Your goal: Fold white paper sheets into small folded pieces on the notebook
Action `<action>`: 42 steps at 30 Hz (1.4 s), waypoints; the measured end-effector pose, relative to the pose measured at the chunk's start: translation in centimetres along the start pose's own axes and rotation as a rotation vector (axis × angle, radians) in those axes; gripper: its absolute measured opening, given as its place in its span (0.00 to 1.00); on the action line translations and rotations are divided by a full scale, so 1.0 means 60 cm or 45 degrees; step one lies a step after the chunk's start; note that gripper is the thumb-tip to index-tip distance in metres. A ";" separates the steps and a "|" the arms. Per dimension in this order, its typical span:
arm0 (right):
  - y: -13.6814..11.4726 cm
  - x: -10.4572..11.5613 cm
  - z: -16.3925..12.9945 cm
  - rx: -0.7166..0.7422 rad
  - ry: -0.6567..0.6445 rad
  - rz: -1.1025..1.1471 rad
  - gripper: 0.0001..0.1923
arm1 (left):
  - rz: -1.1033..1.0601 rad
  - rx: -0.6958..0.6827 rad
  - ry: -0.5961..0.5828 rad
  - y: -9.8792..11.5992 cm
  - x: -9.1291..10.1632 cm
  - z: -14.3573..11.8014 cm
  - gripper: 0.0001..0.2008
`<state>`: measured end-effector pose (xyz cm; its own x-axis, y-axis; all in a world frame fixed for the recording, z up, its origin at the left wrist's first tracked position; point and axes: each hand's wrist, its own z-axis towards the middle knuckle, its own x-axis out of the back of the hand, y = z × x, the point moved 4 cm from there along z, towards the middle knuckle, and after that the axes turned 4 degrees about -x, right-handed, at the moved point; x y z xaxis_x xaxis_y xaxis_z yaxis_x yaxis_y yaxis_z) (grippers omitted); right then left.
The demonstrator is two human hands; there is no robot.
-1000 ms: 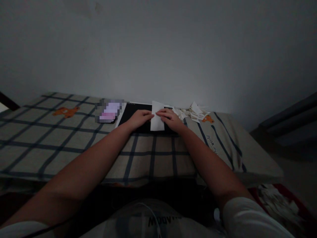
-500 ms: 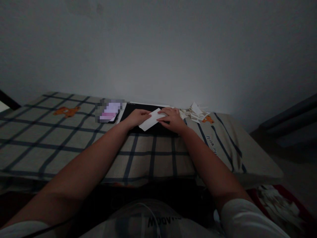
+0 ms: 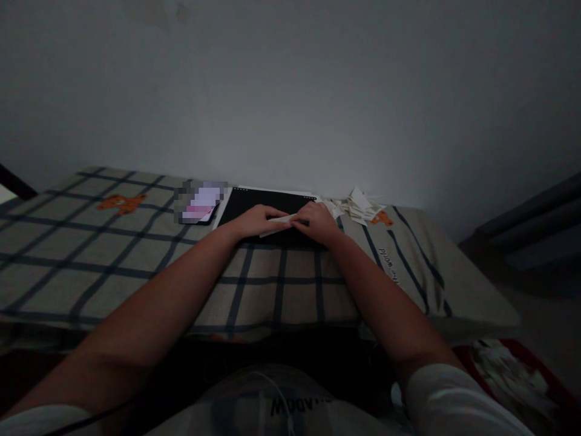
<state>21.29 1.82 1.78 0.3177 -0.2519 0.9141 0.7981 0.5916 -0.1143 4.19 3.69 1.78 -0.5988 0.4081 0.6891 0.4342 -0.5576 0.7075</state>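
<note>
Between my two hands is a narrow folded piece of white paper (image 3: 275, 227), slanting up to the right. My left hand (image 3: 255, 221) is closed on its left part, the fingers along the upper edge. At the other end my right hand (image 3: 316, 221) pinches the paper, its fingertips close to those of the left. Both hands rest over a black board or folder (image 3: 240, 203) with small holes along its far edge. White sheets show from under its left and far sides.
Right of the black board lies a heap of folded white papers (image 3: 361, 206). A phone with a blurred screen (image 3: 202, 203) lies to the left. The checked tablecloth (image 3: 149, 254) covers the table, which stands against a wall (image 3: 290, 91). A red container (image 3: 512, 369) of white pieces is at lower right.
The paper was a wider flat strip and now looks narrower, folded over lengthwise. My fingers have drawn closer together along it, and the right hand is more curled.
</note>
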 end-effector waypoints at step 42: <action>0.016 0.000 -0.003 -0.111 0.020 0.009 0.15 | 0.129 -0.016 0.129 -0.031 0.009 0.006 0.23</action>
<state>22.14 2.28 1.58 0.3306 -0.2603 0.9072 0.8371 0.5247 -0.1545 3.30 5.17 0.91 -0.6176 0.2744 0.7371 0.4878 -0.6015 0.6326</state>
